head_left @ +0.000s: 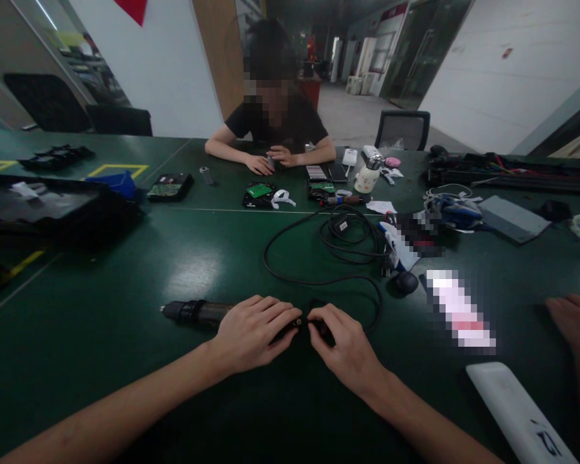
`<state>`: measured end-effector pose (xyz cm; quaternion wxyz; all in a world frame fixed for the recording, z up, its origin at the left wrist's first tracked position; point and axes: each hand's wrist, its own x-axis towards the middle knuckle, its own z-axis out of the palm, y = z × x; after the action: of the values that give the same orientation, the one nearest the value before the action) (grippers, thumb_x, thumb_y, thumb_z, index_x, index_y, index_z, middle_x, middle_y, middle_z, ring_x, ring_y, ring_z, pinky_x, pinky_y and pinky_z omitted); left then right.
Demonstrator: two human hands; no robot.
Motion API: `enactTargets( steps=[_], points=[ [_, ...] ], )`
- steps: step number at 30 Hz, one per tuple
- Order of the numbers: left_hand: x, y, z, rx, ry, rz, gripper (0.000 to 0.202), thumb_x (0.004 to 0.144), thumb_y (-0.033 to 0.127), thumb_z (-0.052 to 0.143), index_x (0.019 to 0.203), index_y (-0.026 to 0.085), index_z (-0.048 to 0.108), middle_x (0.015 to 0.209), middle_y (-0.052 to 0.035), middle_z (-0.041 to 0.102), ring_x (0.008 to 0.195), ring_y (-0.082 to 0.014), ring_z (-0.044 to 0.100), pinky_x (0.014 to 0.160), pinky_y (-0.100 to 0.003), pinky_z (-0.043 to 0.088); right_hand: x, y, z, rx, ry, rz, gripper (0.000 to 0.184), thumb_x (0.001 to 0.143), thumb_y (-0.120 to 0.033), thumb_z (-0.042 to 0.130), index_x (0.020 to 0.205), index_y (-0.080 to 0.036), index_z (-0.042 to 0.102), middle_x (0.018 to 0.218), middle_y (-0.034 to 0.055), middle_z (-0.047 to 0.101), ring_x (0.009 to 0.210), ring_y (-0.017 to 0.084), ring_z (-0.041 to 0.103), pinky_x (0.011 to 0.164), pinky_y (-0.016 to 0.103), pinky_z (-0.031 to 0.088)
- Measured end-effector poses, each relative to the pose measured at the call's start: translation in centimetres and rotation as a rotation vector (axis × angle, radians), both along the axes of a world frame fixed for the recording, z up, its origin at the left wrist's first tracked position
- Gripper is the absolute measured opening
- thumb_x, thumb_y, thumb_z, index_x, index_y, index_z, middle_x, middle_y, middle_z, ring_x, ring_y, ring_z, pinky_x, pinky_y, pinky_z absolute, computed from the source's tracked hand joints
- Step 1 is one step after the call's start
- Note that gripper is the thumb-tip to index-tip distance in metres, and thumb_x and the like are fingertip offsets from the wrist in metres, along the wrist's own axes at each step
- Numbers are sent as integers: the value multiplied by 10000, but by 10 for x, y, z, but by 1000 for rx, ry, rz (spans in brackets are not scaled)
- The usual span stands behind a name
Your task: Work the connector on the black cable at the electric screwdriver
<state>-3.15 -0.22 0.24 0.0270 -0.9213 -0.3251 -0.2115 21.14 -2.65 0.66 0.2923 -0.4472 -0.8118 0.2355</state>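
Note:
A long black electric screwdriver [193, 312] lies flat on the green table [125, 270], tip to the left. My left hand [254, 332] lies over its rear end, fingers curled around the body. My right hand [341, 341] pinches the black plug [314, 320] at the end of the black cable [319, 281], right against the tool's rear connector. The cable runs from there in a loop and ends in a coil [350, 233] farther back.
A person sits across the table, hands on a small part [270, 161]. Hard drives and circuit boards [260, 191], a white kettle [368, 174], a black tray [43, 206] at left, a white object [517, 412] at near right. Another person's hand [573, 322] rests at right.

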Motion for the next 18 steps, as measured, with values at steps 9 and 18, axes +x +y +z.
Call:
enactTargets(
  steps=[9, 18],
  points=[
    [1, 0, 0, -10, 9, 21, 237, 1045, 364, 543, 1197, 221, 656, 1137, -31, 738, 988, -195, 696, 831, -346, 491, 1, 0, 0, -22, -18, 16, 129, 1015, -172, 565, 1112, -236, 620, 1066, 63, 667, 940, 222, 659, 806, 369, 584],
    [2, -1, 1, -27, 10, 22, 228, 1060, 365, 520, 1185, 228, 653, 1115, -14, 736, 991, -190, 693, 843, -345, 488, 0, 0, 1, -12, -6, 3, 126, 1007, -155, 572, 1094, -227, 627, 1044, 58, 668, 919, 213, 653, 789, 343, 562]
  ],
)
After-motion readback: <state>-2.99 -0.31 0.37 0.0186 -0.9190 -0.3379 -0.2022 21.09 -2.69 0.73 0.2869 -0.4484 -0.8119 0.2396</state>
